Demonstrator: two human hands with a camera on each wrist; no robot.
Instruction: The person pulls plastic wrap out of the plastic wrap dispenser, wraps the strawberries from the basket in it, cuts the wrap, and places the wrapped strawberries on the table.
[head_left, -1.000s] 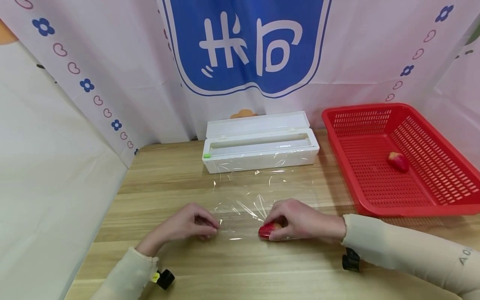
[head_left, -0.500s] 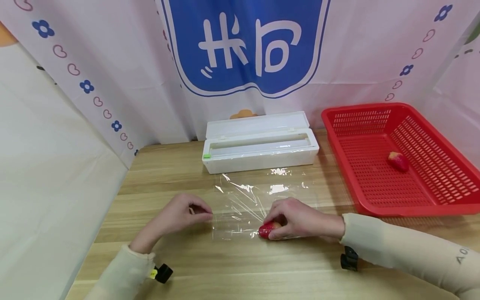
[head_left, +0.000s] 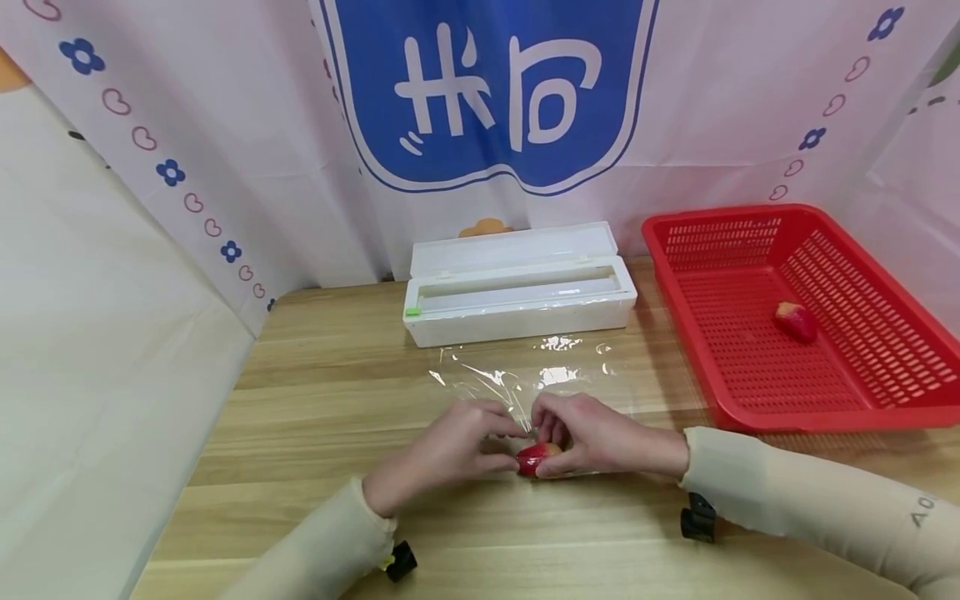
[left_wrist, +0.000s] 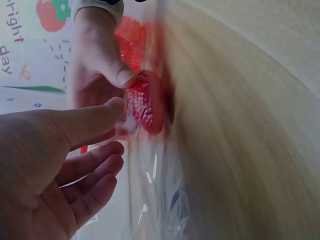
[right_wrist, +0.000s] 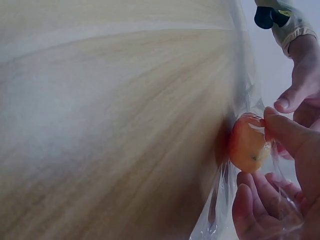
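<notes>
A small red fruit with a yellowish end (head_left: pixel 537 458) lies on the sheet of clear cling film (head_left: pixel 495 379), with film over it. My right hand (head_left: pixel 596 433) holds this fruit, thumb on one side and fingers on the other, as the right wrist view shows at the fruit's yellow end (right_wrist: pixel 250 145). From the left, my left hand (head_left: pixel 461 442) has its fingertips close to the fruit's red end (left_wrist: pixel 145 102). Its thumb and fingers are apart and loosely bent; whether they touch the film cannot be told.
A white cling film box (head_left: pixel 521 308) stands behind with its lid up, and film runs from it toward the hands. At the right, a red plastic basket (head_left: pixel 690 350) holds another red fruit (head_left: pixel 797 323). The wooden table (head_left: pixel 300 375) meets a curtain behind.
My left hand first drew back a little from the film's left edge, then moved right to the fruit. My right hand stays at the fruit, its fingers slightly shifted.
</notes>
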